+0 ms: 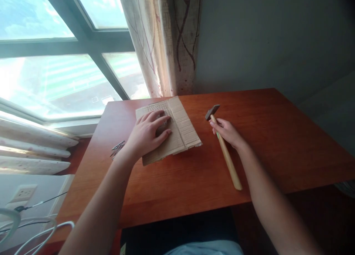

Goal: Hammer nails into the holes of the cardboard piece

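Note:
A flat piece of brown cardboard [183, 127] lies on the reddish wooden table [194, 173], near its far left part. My left hand [148, 133] rests palm down on the cardboard with its fingers stretched out flat. A hammer [229, 162] with a pale wooden handle and a dark metal head lies to the right of the cardboard, head pointing away from me. My right hand [226, 131] is curled over the upper part of the handle, just below the head. Several dark nails [118, 148] lie loose on the table left of my left wrist.
A window [55, 62] runs along the left, with a patterned curtain [166, 40] hanging at the table's far corner. A grey wall stands behind the table. A wall socket [23, 192] and white cables [36, 232] sit low at the left.

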{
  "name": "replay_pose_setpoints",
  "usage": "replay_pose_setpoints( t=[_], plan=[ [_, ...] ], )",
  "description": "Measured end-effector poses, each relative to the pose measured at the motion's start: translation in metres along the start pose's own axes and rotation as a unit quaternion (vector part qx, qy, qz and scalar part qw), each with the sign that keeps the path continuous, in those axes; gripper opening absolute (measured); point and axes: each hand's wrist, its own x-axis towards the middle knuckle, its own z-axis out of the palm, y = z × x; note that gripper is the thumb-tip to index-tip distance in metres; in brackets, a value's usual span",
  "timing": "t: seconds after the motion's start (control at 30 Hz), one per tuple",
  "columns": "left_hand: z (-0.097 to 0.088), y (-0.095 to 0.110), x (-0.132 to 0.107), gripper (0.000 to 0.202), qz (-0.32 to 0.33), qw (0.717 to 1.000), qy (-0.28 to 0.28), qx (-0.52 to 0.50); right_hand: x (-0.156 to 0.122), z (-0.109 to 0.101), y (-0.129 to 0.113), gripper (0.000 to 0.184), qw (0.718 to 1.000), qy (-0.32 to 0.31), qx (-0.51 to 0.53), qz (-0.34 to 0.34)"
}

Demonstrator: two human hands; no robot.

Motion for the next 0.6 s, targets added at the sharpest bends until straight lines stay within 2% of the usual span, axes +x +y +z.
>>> replay_pose_setpoints(
  t=[0.1,0.23,0.5,0.6],
  plan=[
    [0.004,0.028,-0.004,0.048,0.059,0.998,-0.007,-0.023,-0.001,0.000,-0.001,0.041,1.000,-0.001,0.013,0.004],
    [0.006,0.051,-0.007,0.048,0.079,0.996,-0.016,-0.032,-0.003,0.002,-0.003,0.043,0.999,0.006,0.033,0.019],
    [0.002,0.056,-0.005,0.045,0.090,0.994,-0.018,-0.062,-0.007,0.009,0.000,0.032,0.998,0.035,0.001,0.044],
    [0.001,0.051,-0.007,0.038,0.075,0.993,0.025,-0.092,-0.010,0.013,-0.001,0.027,0.997,0.040,-0.017,0.062]
  ],
)
